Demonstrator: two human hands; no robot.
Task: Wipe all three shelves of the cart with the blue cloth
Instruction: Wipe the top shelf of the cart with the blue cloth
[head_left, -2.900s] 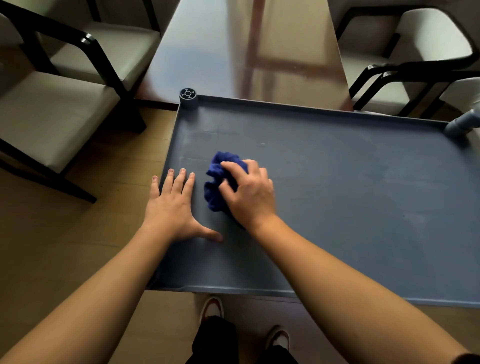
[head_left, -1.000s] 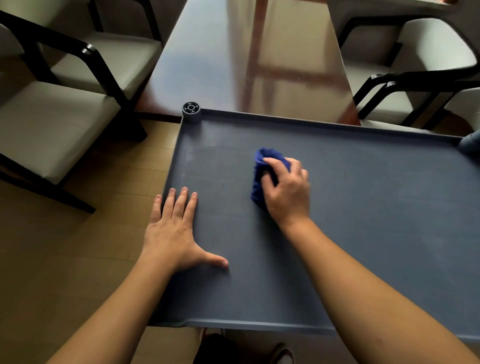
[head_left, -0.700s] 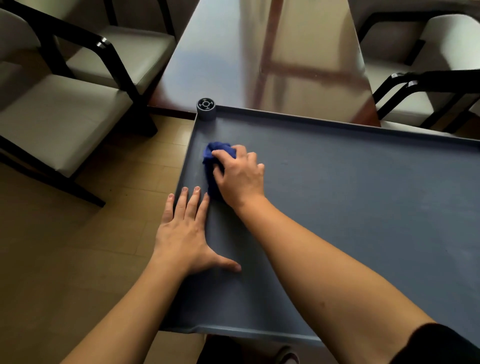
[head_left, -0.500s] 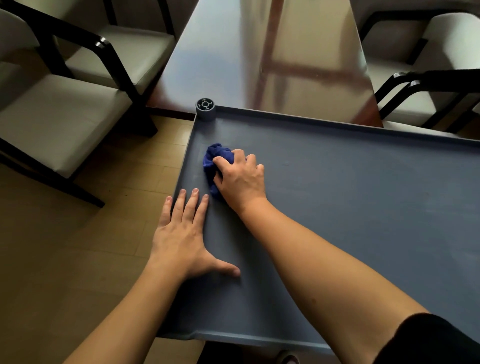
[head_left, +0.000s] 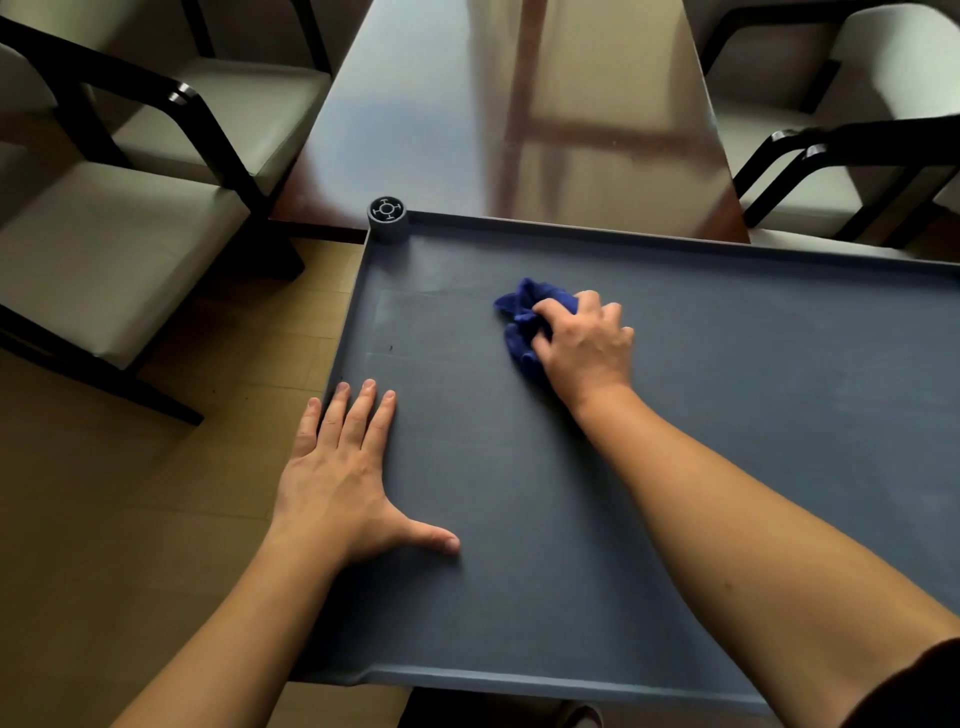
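The cart's grey top shelf (head_left: 753, 415) fills the middle and right of the view, with a raised rim and a round post cap (head_left: 387, 210) at its far left corner. My right hand (head_left: 584, 345) grips the bunched blue cloth (head_left: 519, 317) and presses it on the shelf, left of centre toward the far side. My left hand (head_left: 348, 467) lies flat with fingers spread on the shelf's left edge, holding nothing. The lower shelves are hidden under the top one.
A glossy dark wooden table (head_left: 519, 114) butts against the cart's far edge. Black-framed chairs with pale cushions stand at the left (head_left: 114, 260) and at the far right (head_left: 857, 156). Tan wooden floor (head_left: 130, 519) lies to the left of the cart.
My right hand has slid the cloth from near the left rim rightward toward the shelf's middle. My left hand stays flat in the same place.
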